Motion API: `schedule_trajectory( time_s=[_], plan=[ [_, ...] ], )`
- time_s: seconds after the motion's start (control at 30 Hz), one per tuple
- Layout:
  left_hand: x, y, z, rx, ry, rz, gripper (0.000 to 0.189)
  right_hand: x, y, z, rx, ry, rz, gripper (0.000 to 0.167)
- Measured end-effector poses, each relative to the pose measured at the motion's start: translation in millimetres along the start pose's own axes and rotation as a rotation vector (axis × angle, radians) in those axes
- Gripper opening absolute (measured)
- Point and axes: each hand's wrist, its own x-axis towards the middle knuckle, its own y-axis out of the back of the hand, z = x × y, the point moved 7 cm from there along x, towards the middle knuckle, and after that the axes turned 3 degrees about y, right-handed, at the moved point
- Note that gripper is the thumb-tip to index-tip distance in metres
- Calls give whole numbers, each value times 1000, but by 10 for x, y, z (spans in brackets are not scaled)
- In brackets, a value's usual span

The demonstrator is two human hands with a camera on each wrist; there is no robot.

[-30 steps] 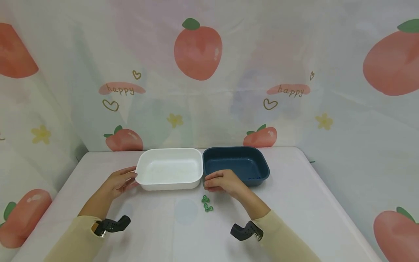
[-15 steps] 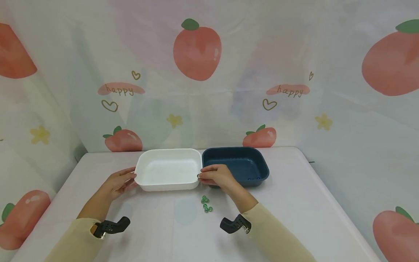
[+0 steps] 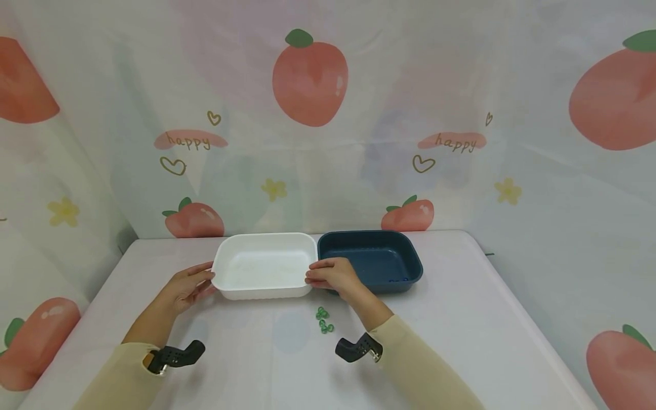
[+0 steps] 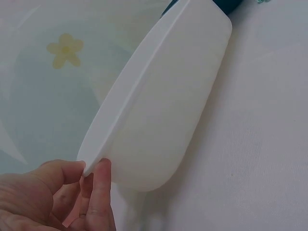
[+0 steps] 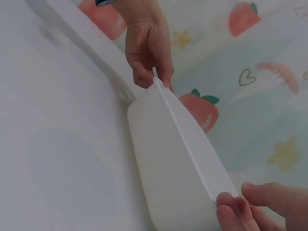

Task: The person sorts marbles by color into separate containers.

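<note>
The grip of the left hand (image 3: 187, 286) is pinching the left rim of the white tray (image 3: 263, 262) in the head view, while the right hand (image 3: 335, 275) is holding its right rim; the tray is sitting just left of the frame's lower middle. Handling it well probably means keeping both pinches equally firm and both ends level, because a thin rim could be slipping from loose fingertips. The dark blue tray (image 3: 371, 257) is standing beside it to the right, with small blue beads (image 3: 398, 279) lying in its near right corner, so the right hand probably wants to be avoiding that edge. Small green beads (image 3: 324, 320) are lying below the trays, at lower centre. The pale surface (image 3: 246, 364) is running back to a printed cloth (image 3: 246, 74) that is covering the walls.

In the left wrist view, the thumb and fingers are clasping the rim at lower left, and the tray is slanting towards the top. Whether its base is touching the surface, I cannot tell.

In the right wrist view, the right thumb and fingertips are straddling the rim at lower right; the left hand is pinching the far end at upper middle. The surface is filling the left side, the cloth the right.
</note>
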Motion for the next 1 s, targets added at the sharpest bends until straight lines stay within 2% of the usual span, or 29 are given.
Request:
schedule_trajectory(
  time_s=[0.27,0.6,0.83,1.0],
  plan=[
    [-9,-7,-3,6,-1,-3,64,-88,55,58,-29,-3,-1,29],
    [3,0,-16,5,6,7,65,-371,177,144,-154,41,-64,29],
    [-6,-8,-8,10,-6,9,64,-517,332,330,-272,-2,-59,26],
    [-13,-18,-1,1,-15,-5,66,-576,391,477,-291,-11,-56,25]
  ],
)
